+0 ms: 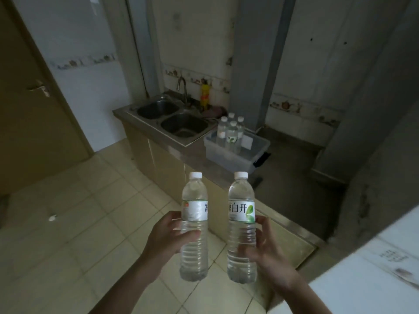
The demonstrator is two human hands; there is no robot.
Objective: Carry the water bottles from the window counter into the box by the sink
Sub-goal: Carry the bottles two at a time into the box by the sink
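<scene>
- Your left hand [166, 236] is wrapped round the lower body of the left bottle [194, 225], thumb across the front just under the label, fingers behind. The bottle stands upright with its white cap at the top.
- Your right hand [265, 248] holds the right bottle [241, 227] from the side, fingers curled round the ribbed part below the label. This bottle is also upright and capped.
- The two bottles sit side by side, close but not touching, each full of clear water. The right one shows a green leaf on its label.
- Beyond both hands, ahead and a little to the right, the box [235, 152] rests on the counter [301, 196]. It is a clear plastic tub with a dark latch on its right end.
- Four bottles [231, 132] already stand upright in the box, grouped in its far left part. The near right part of the box holds no bottle.
- The sink [172, 118], a double steel basin, lies just left of the box, further from your left hand than from your right. A tap [182, 87] rises behind it, and a yellow bottle [205, 96] stands beside the tap.
- A door [29, 105] is far off to the left of your left hand, and tiled floor [79, 223] lies below both hands.
</scene>
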